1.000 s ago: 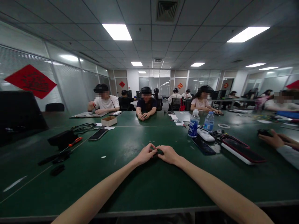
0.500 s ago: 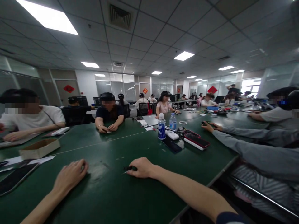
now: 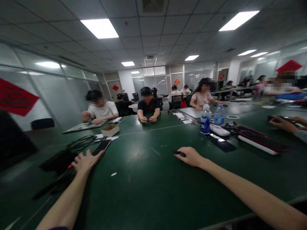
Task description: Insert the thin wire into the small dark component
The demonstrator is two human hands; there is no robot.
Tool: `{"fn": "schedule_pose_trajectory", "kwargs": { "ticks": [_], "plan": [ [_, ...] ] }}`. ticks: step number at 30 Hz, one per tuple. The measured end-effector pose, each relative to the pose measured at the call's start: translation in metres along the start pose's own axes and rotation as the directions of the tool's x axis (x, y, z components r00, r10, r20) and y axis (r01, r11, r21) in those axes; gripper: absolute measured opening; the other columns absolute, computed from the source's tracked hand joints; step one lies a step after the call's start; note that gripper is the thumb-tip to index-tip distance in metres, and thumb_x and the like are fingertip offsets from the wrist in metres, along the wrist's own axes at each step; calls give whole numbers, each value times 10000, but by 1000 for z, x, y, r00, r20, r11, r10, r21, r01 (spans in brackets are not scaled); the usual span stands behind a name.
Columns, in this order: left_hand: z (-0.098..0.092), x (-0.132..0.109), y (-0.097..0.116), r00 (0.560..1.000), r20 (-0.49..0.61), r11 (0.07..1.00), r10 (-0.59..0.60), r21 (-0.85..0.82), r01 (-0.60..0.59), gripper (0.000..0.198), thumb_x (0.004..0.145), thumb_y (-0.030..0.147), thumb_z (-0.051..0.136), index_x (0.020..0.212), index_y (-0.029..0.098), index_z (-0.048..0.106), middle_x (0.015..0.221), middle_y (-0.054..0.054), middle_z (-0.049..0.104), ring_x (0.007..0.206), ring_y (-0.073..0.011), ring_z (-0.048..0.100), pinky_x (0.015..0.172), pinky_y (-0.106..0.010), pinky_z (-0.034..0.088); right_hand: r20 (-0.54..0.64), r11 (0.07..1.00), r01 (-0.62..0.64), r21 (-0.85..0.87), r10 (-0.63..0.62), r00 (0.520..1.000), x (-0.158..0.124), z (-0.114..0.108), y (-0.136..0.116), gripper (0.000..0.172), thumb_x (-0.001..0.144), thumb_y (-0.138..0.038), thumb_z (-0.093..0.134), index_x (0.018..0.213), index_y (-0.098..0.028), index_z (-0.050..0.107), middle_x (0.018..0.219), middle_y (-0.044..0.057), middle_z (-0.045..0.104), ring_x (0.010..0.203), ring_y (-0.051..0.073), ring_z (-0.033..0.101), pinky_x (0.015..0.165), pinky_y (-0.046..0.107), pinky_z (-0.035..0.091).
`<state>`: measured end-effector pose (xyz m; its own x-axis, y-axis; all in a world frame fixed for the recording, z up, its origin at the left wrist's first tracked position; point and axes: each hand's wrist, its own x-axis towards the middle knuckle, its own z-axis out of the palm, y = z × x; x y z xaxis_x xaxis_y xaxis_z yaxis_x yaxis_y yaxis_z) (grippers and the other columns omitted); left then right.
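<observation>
My right hand [image 3: 190, 156] rests on the green table [image 3: 148, 182] and pinches a small dark object [image 3: 178, 153] with a thin tip pointing left. My left hand [image 3: 85, 161] is stretched out to the left, fingers spread, over the end of an orange-handled screwdriver [image 3: 70, 166] and just below a black phone [image 3: 101, 146]. The screwdriver is mostly hidden by the hand; whether the fingers touch it I cannot tell.
Black cables [image 3: 81, 142], a dark pouch [image 3: 57, 161] and a cardboard box [image 3: 110, 130] lie left. Two water bottles [image 3: 205, 123], a white device [image 3: 219, 130], a dark phone [image 3: 220, 144] and a red-edged case [image 3: 262, 142] lie right. People sit across; a co-worker's hand [image 3: 284, 123] is at the right.
My hands, joined at the middle a second ago, have parted. The left hand has reached far left to the screwdriver and phone. The right stays put with the small dark object. The view has swung back left.
</observation>
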<state>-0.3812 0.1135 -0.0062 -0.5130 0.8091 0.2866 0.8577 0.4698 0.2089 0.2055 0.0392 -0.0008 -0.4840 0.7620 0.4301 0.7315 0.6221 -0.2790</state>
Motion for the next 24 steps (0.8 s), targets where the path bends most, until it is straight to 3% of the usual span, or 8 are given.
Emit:
{"fn": "schedule_pose_trajectory", "kwargs": {
  "ticks": [2,5,10,16,24],
  "plan": [
    [2,2,-7,992,-87,996,-92,4,92,971,615,788,303,1298,101,374,1325,-268,341,1196,-470,279,907,-619,218,15,1000,1,23,-2,1000,2,2,3,344,861,-450,470,1010,-193,642,910,68,660,806,189,601,734,287,442],
    [13,7,-3,987,-122,994,-106,-8,106,995,602,811,302,1307,113,372,1333,-263,339,1202,-462,270,925,-596,201,52,1000,7,28,-9,999,2,-2,2,357,869,-459,449,1030,-200,633,920,65,657,800,188,603,722,293,451],
    [19,11,-1,998,-55,1000,4,-21,-5,953,624,783,345,1349,165,332,1346,-247,345,1229,-458,243,933,-586,174,84,1000,-8,6,8,996,1,-5,-1,351,867,-453,453,1038,-204,631,927,67,655,805,193,604,720,302,459],
    [18,12,-3,998,43,998,55,-12,-54,792,670,736,346,1294,254,425,1303,-196,424,1230,-446,263,942,-606,139,91,1000,13,22,-15,996,2,-5,1,350,865,-461,458,1023,-205,637,916,63,654,794,188,603,705,295,461],
    [22,14,-6,997,26,997,72,-34,-72,787,675,734,352,1315,277,392,1302,-184,427,1234,-431,268,954,-600,133,91,999,22,30,-25,996,2,-5,2,357,872,-465,442,1022,-204,635,910,60,651,771,179,600,674,287,458]
  ]
}}
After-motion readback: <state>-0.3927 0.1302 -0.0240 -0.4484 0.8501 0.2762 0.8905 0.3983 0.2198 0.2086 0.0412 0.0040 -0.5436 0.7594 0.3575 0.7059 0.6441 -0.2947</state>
